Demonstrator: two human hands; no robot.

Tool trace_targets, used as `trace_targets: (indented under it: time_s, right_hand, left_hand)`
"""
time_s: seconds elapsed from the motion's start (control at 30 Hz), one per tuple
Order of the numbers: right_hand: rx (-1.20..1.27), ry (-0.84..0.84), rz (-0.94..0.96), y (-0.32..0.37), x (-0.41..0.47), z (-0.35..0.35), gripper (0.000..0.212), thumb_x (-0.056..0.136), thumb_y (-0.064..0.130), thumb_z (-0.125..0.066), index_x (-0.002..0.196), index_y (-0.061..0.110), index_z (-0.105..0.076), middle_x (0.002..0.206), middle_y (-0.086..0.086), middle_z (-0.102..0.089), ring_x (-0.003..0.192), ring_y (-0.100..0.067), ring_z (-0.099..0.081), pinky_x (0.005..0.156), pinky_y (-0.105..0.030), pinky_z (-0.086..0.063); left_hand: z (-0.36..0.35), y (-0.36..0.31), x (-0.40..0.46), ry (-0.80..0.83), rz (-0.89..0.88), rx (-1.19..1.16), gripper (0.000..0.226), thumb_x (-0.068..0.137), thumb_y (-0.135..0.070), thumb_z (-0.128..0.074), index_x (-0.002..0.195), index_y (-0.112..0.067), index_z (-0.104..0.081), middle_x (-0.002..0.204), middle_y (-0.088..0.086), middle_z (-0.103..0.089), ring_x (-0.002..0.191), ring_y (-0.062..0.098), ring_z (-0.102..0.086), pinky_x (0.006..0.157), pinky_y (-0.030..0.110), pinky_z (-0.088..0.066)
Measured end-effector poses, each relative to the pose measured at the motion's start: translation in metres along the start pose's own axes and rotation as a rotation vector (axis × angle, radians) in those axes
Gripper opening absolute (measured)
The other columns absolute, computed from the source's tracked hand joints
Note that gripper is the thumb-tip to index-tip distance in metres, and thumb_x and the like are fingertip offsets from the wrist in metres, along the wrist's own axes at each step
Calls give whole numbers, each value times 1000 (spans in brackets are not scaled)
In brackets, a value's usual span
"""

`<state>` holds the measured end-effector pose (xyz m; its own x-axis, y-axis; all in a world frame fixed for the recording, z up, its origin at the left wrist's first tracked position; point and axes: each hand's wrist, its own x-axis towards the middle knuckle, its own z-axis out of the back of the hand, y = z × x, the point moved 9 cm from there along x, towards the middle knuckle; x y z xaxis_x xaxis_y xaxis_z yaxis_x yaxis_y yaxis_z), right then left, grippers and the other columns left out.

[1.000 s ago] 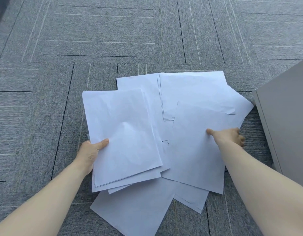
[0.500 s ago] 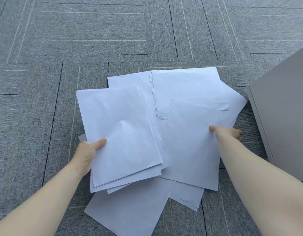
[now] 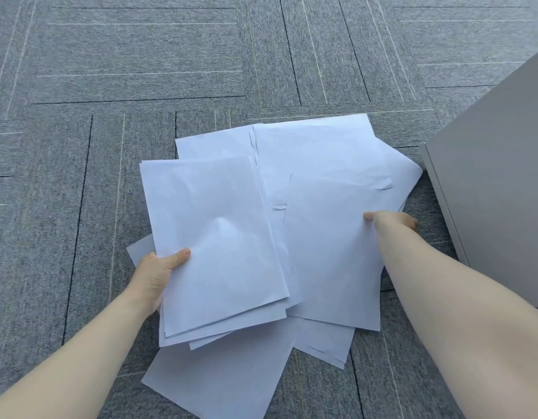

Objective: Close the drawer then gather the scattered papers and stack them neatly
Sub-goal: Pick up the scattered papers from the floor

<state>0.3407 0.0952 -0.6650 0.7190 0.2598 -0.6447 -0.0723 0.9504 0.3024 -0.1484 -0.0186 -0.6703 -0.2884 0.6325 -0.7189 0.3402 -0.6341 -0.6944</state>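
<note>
Several white paper sheets lie overlapping on the grey carpet. My left hand [image 3: 160, 272] grips the left edge of a small stack of sheets [image 3: 213, 243], thumb on top. My right hand [image 3: 393, 220] pinches the right edge of a single sheet [image 3: 331, 255], thumb on top, fingers beneath. More loose sheets [image 3: 316, 149] spread behind and under both, and one sheet [image 3: 219, 376] pokes out near me. The grey drawer cabinet [image 3: 497, 182] stands at the right; its drawer front is not in sight.
Grey carpet tiles [image 3: 140, 62] with thin light and dark lines cover the floor all around. The cabinet's near corner [image 3: 424, 152] almost touches the rightmost sheets. Both my forearms reach in from the bottom of the view.
The view has shifted slightly, so papers and cabinet sit lower and further left. Both hands keep their grips; the right-hand sheet has slid a little toward the left stack.
</note>
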Motion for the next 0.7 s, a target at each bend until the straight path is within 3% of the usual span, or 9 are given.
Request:
trace_targets:
  time_s: [0.1, 0.2, 0.3, 0.37, 0.53, 0.7]
  right_hand:
    - [24, 100, 102, 6, 2, -6, 78, 72, 37, -75, 139, 10, -46, 144, -11, -50, 131, -33, -49, 108, -47, -41]
    - [5, -33, 132, 7, 1, 4, 79, 54, 33, -82, 123, 4, -57, 129, -15, -59, 116, -36, -57, 100, -46, -47]
    - [103, 43, 305, 20, -8, -5, 32, 64, 15, -74, 95, 9, -66, 99, -10, -70, 94, -32, -69, 88, -44, -57]
    - [179, 71, 424, 25, -17, -7, 16, 63, 14, -69, 79, 12, -65, 89, -7, -73, 87, -32, -72, 83, -48, -60]
    - [266, 40, 765, 67, -58, 25, 21, 74, 11, -62, 91, 23, -66, 87, 7, -72, 81, -20, -70, 78, -38, -58]
    - [337, -5, 912, 102, -94, 71, 20, 78, 15, -58, 94, 25, -66, 84, 16, -70, 76, -15, -67, 76, -35, -55]
  left_hand:
    - [-4, 3, 1, 9, 5, 1, 14, 83, -6, -67, 97, -8, -69, 87, 4, -77, 74, 25, -72, 79, 43, -56]
    - [-10, 4, 1, 19, 10, -7, 18, 83, -6, -67, 101, -5, -68, 82, 4, -77, 70, 23, -73, 78, 42, -57]
    - [-12, 3, 2, 25, 7, -10, 20, 83, -6, -67, 103, -5, -68, 83, 5, -77, 71, 23, -73, 81, 43, -55]
    - [-13, 4, 3, 20, 3, -7, 18, 82, -6, -68, 100, -6, -68, 82, 5, -77, 71, 23, -73, 82, 44, -54]
    - [-19, 5, 2, 15, 4, 4, 17, 84, -6, -67, 100, -6, -69, 83, 6, -77, 71, 24, -73, 80, 44, -55]
    - [-27, -2, 0, 9, 5, -35, 31, 84, -8, -66, 114, 1, -64, 105, 17, -70, 92, 33, -67, 90, 51, -51]
